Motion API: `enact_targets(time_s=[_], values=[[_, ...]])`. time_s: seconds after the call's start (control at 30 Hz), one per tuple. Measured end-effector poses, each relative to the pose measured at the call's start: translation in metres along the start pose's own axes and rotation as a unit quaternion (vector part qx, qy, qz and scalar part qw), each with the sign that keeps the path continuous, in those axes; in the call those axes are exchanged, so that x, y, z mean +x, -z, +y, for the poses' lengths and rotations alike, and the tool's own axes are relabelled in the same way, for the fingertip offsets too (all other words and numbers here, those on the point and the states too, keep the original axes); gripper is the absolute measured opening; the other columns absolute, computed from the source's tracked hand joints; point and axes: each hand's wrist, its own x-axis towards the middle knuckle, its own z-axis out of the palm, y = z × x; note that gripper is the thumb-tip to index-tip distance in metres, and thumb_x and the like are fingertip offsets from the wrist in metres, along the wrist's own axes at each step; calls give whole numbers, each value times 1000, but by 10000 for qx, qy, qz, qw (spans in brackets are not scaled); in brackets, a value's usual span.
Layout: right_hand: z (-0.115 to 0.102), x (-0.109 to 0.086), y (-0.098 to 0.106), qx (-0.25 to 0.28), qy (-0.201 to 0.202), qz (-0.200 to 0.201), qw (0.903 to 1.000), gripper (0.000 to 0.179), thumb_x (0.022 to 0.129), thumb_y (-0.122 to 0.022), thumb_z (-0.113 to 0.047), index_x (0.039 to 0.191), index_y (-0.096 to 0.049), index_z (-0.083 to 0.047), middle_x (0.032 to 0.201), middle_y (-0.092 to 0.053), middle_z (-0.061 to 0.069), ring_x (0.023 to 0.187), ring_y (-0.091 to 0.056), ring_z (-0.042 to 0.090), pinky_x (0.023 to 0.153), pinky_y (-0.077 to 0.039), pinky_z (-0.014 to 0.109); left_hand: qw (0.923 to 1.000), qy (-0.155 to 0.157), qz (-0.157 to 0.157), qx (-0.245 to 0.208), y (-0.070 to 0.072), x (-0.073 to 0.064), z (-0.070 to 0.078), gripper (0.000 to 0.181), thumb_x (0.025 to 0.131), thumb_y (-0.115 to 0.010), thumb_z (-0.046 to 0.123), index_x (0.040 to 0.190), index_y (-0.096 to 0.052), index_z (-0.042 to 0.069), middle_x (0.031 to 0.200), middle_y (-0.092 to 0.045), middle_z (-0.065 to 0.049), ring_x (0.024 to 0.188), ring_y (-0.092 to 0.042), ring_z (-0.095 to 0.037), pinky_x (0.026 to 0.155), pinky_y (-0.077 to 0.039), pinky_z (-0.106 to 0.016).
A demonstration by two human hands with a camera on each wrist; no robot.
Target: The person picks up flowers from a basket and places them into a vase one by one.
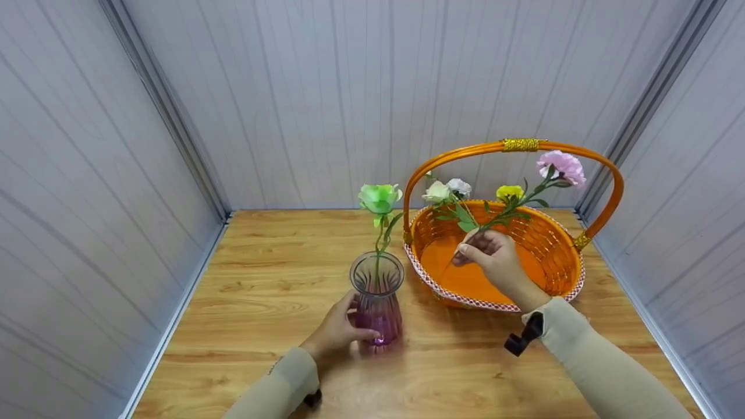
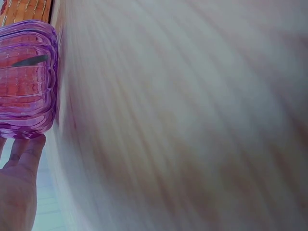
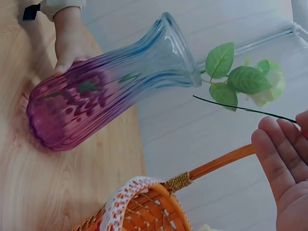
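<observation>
A glass vase (image 1: 381, 311), clear at the mouth and purple toward its base, stands upright on the table. My left hand (image 1: 336, 330) holds its lower part from the left, thumb across the front. One green artificial rose (image 1: 379, 199) rises out of the vase, its stem visible through the glass in the right wrist view. Over the basket, my right hand (image 1: 493, 259) pinches the stem of a pink carnation (image 1: 563, 169) between thumb and fingers. Its bloom tilts up to the right, and the thin stem end (image 3: 221, 103) points toward the vase mouth.
An orange wicker basket (image 1: 556, 259) with a tall arched handle (image 1: 454, 152) sits right of the vase. A cream rose (image 1: 436, 192), a white flower (image 1: 460, 187) and a yellow flower (image 1: 510, 192) show at its back rim. Panel walls (image 1: 302, 105) enclose the wooden table (image 1: 273, 273).
</observation>
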Motion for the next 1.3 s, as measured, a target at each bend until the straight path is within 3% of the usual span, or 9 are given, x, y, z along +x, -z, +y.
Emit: enact_targets(time_s=[0.2, 0.43, 0.77, 0.9, 1.07, 1.3], values=[[-12, 5, -10, 96, 166, -130, 9997, 4, 99, -64, 13, 99, -63, 16, 82, -79, 3, 74, -79, 16, 75, -70, 34, 9998, -157, -86, -79, 0, 1, -2, 89, 80, -98, 22, 153, -48, 17, 145, -59, -19, 136, -63, -42, 114, -57, -54], [-22, 12, -22, 119, 291, -116, 9994, 13, 99, -64, 12, 101, -59, 24, 82, -79, 2, 74, -79, 15, 74, -70, 33, 9999, -127, -37, 3, 0, 1, -3, 90, 81, -98, 23, 155, -47, 17, 146, -58, -18, 138, -61, -42, 117, -54, -57], [-26, 22, -40, 193, 369, -129, 9990, 9, 101, -64, 8, 101, -64, 17, 85, -80, 5, 76, -78, 15, 77, -70, 36, 10000, -29, -18, -47, 1, 1, 0, 96, 80, -98, 22, 160, -44, 21, 148, -58, -16, 139, -60, -40, 119, -53, -56], [-26, 25, -49, 160, 291, -231, 9992, 3, 102, -63, 6, 101, -66, 8, 84, -79, 2, 75, -77, 15, 76, -70, 35, 10000, -35, 0, -2, 1, 1, 0, 95, 80, -98, 22, 159, -45, 20, 148, -58, -17, 139, -60, -41, 119, -53, -57], [-20, 28, -58, 191, 177, -516, 9983, 6, 104, -61, 6, 102, -64, 2, 84, -77, -1, 75, -76, 14, 77, -69, 31, 10000, -60, 1, 22, 0, 1, -1, 93, 80, -98, 23, 158, -46, 19, 147, -58, -17, 139, -59, -42, 119, -53, -58], [-12, 33, -66, 33, 217, -1071, 9940, 11, 106, -57, 5, 103, -60, 16, 90, -77, 0, 78, -73, 11, 76, -66, 25, 9999, -83, -37, -137, 0, 0, 0, 89, 80, -98, 21, 154, -48, 17, 143, -59, -17, 137, -62, -42, 116, -55, -57]])
